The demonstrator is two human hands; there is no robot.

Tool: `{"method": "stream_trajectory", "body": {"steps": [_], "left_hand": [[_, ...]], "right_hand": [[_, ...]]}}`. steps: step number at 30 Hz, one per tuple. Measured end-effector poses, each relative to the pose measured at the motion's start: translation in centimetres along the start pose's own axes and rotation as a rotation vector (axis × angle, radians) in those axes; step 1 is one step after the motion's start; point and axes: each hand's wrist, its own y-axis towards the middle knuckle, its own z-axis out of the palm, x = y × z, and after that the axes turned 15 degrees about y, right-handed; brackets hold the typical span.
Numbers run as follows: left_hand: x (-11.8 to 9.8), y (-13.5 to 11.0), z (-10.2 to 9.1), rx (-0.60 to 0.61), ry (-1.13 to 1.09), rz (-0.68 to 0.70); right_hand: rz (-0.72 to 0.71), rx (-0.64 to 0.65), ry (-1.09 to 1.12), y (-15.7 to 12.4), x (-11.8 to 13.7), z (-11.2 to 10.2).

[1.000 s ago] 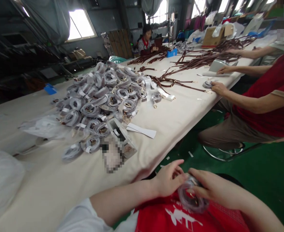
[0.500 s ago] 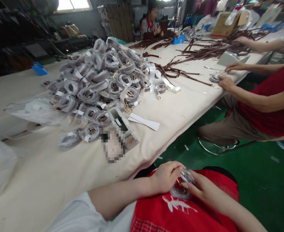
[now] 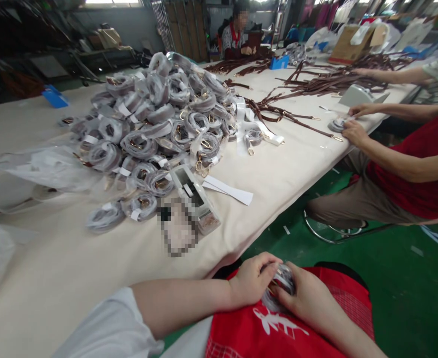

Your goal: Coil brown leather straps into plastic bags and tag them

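Observation:
Just above my red apron (image 3: 289, 333), a coiled strap (image 3: 273, 302) in clear plastic wrap is held between both hands. My left hand (image 3: 254, 278) grips its left side, with the thumb lying over the top. On the other side my right hand (image 3: 304, 291) has its fingers wrapped round the coil and its thumb pressed into the middle. A bit of gold-coloured hardware shows between the thumbs. The fingers partly cover the coil. Beyond my hands, on the table (image 3: 136, 278), lies a heap of similar plastic-wrapped coiled straps (image 3: 140, 144).
A grey tape dispenser (image 3: 196, 199) and a blurred-out flat object (image 3: 177, 228) lie near the table edge, beside white paper strips (image 3: 229, 191). Loose brown straps (image 3: 315, 82) spread farther back. At right, a co-worker in red (image 3: 408, 154) sits handling a coil (image 3: 337, 124).
My right hand has closed further over the coil, and its thumb has moved deeper into the middle. The view has shifted slightly. The co-worker at the back has lowered their hands.

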Motion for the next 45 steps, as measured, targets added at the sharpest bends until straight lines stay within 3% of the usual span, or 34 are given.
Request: {"method": "stream_trajectory", "body": {"steps": [5,9,12,14,16,19,24,33,38,41,45], "left_hand": [[0.4,0.3,0.4,-0.050,-0.054,-0.100],[-0.1,0.8,-0.3,0.020,0.010,-0.165],[-0.4,1.2,-0.7,0.049,0.053,-0.151],[-0.2,1.6,-0.7,0.050,0.062,-0.165],[0.1,1.9,-0.6,0.068,0.059,-0.222],[0.4,2.2,-0.6,0.096,0.052,-0.253],[0.5,2.2,-1.3,0.077,0.052,-0.214],[0.6,2.6,-1.4,0.035,0.139,-0.172],[0.7,2.5,-1.2,0.038,0.116,-0.151],[1.2,2.4,-0.8,0.011,0.075,-0.129],[1.7,2.4,-0.6,0.005,0.009,-0.159]], "right_hand": [[0.004,0.093,0.032,0.8,-0.2,-0.1],[-0.146,0.231,0.017,3.0,-0.6,-3.2],[-0.293,0.028,0.012,6.1,1.8,-6.4],[-0.430,-0.138,0.013,8.6,4.7,-7.3],[-0.566,-0.231,-0.102,11.3,7.7,-6.8],[-0.624,-0.243,-0.195,15.1,11.0,-4.5],[-0.651,-0.347,-0.318,18.8,11.8,-0.8],[-0.630,-0.396,-0.248,20.1,9.1,0.2],[-0.618,-0.407,-0.250,20.5,9.7,-0.1],[-0.581,-0.523,-0.290,20.1,11.2,-2.2],[-0.474,-0.742,-0.293,17.3,12.3,-7.7]]}}
